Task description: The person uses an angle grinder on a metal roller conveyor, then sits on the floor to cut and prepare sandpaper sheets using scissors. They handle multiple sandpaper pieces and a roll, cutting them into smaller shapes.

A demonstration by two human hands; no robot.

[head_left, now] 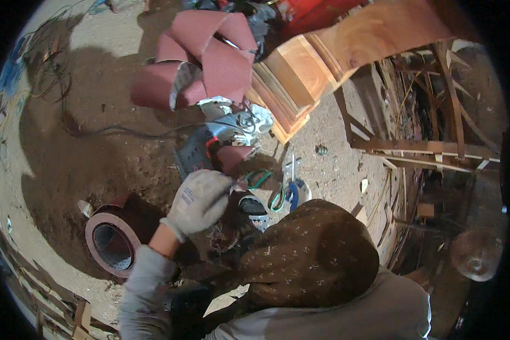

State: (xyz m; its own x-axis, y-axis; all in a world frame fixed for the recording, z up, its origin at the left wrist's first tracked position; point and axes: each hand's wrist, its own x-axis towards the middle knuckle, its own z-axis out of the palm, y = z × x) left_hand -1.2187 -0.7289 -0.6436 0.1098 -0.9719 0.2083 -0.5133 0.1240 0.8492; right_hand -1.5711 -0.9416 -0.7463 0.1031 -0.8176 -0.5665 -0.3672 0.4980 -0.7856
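My left hand (198, 201), in a pale work glove, is raised above the ground with its fingers curled together. What its fingertips hold, if anything, I cannot make out. Just beyond it lies a dark power tool (194, 153) with a red accent, and beside that a small piece of reddish sandpaper (233, 158). Green-handled scissors (259, 179) rest right of the hand, near a blue-handled tool (293, 194). A roll of reddish sandpaper (129, 231) stands left of my wrist. My right hand is not visible.
Wide folded sandpaper strips (226, 68) lie at the far side, next to a moulded wooden piece (292, 73) with a long board. A black cord (124, 131) crosses the dirt floor. Wooden frames (425, 148) stand on the right. My patterned-cloth knee (317, 249) fills the near middle.
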